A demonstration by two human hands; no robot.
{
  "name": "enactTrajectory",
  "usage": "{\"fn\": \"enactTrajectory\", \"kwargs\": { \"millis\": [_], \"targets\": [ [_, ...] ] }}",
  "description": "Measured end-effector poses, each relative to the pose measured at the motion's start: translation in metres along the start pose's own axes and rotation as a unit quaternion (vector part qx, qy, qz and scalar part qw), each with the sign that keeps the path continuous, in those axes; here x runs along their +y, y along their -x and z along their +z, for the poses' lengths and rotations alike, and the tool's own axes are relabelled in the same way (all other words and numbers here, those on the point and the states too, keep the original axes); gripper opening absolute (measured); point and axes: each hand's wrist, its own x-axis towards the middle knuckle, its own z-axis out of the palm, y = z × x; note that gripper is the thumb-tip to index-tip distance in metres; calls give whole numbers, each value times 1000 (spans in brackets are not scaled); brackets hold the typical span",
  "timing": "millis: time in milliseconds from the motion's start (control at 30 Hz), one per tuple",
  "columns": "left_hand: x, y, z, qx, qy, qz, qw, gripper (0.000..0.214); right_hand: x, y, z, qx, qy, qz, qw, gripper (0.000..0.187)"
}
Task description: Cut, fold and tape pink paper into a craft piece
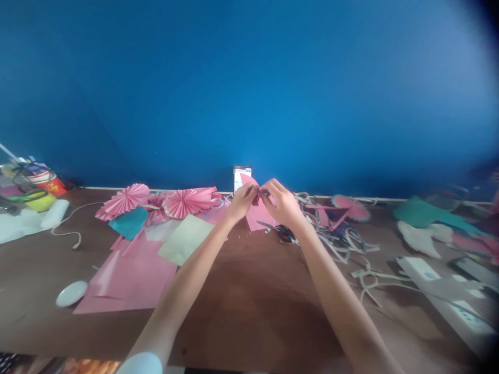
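Observation:
My left hand (244, 199) and my right hand (281, 201) meet above the back of the table, both with fingers pinched. Between them is a piece of pink paper (248, 179), its pointed part rising above my left fingers. More pink paper (255, 215) shows below the hands; I cannot tell whether it is the same piece. Behind the left hand a phone (237, 179) with a lit screen leans against the wall. Scissors (286, 234) lie on the table just under my right wrist. The fingertips of both hands are partly hidden.
To the left lie pleated pink paper fans (183, 202), a pale green sheet (186, 239), pink sheets (132, 275) and a white round object (71, 294). At right are tangled paper strips (345, 244), green paper (423, 213) and a power strip (423, 270). A blue wall (249, 93) stands behind.

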Motion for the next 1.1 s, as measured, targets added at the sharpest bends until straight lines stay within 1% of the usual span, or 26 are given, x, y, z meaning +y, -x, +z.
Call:
{"fn": "enactTrajectory", "kwargs": {
  "millis": [167,267,500,667,800,867,967,1033,1100],
  "targets": [
    [-2,0,0,-16,7,18,1000,36,4,-1,2,-2,15,13,1000,13],
    [-2,0,1,-10,17,23,1000,35,5,-1,3,2,25,22,999,13],
    [-7,-3,2,41,93,26,994,30,7,1,1,12,12,53,998,15],
    [-5,-4,0,87,149,19,985,32,15,2,-3,24,5,86,996,15],
    [-2,-4,-2,107,176,-9,979,36,24,3,-8,52,0,99,994,17],
    [-1,-5,-4,111,191,-13,975,38,27,4,-11,72,-8,110,991,16],
    [0,-7,-6,122,206,-5,971,41,33,4,-15,102,-20,153,983,14],
    [1,-8,-9,127,211,2,969,41,39,5,-18,116,-18,200,973,13],
    [1,-9,-12,124,221,10,967,39,47,7,-19,114,-10,255,960,13]
  ]
}}
